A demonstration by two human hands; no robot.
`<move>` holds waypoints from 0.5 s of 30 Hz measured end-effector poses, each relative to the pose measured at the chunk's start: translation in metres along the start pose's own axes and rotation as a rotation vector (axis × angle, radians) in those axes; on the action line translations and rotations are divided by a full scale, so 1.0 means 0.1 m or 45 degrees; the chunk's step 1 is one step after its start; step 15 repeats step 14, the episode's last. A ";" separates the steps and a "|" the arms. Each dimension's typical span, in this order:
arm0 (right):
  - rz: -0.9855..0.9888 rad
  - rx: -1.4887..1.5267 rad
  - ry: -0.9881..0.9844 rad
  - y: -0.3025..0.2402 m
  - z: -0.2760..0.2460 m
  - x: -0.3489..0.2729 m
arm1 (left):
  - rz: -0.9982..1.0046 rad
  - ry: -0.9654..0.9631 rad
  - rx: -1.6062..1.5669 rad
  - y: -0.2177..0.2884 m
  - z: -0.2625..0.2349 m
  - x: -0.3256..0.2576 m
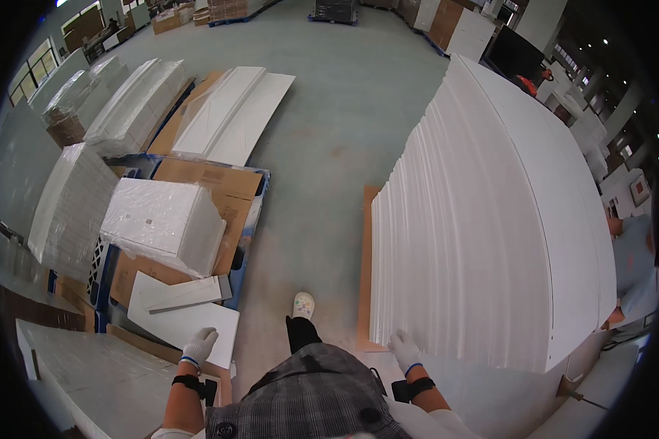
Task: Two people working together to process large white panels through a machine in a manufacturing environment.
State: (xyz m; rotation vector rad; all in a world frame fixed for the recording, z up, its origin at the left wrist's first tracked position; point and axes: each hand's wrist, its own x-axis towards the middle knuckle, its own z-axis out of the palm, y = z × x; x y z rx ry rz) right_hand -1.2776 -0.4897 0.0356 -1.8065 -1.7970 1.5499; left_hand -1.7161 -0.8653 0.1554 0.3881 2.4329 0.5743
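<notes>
My left hand, in a white knitted glove, hangs over a white board lying at the near left. Its fingers are loosely bent, and nothing shows in them. Across the board's upper part lies a narrow white panel. My right hand, gloved alike, is open and bare of any thing, close to the near left corner of a tall stack of white sheets. Whether it touches the stack I cannot tell. Dark straps with small devices circle both wrists.
Wrapped white panels stand on cardboard over a blue pallet to the left. More white panels lie behind. A greenish floor aisle runs ahead between the stacks. Another person stands beyond the right stack.
</notes>
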 end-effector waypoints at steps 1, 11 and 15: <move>0.002 0.009 0.003 -0.19 0.09 0.15 | 0.081 -0.065 0.018 0.03 -0.04 0.25; 0.216 0.187 0.471 -1.04 0.08 1.72 | -0.123 -0.002 -0.164 0.46 -0.62 2.56; 0.402 0.339 0.415 -1.65 0.05 2.09 | -0.213 -0.083 -0.101 0.44 -0.60 3.29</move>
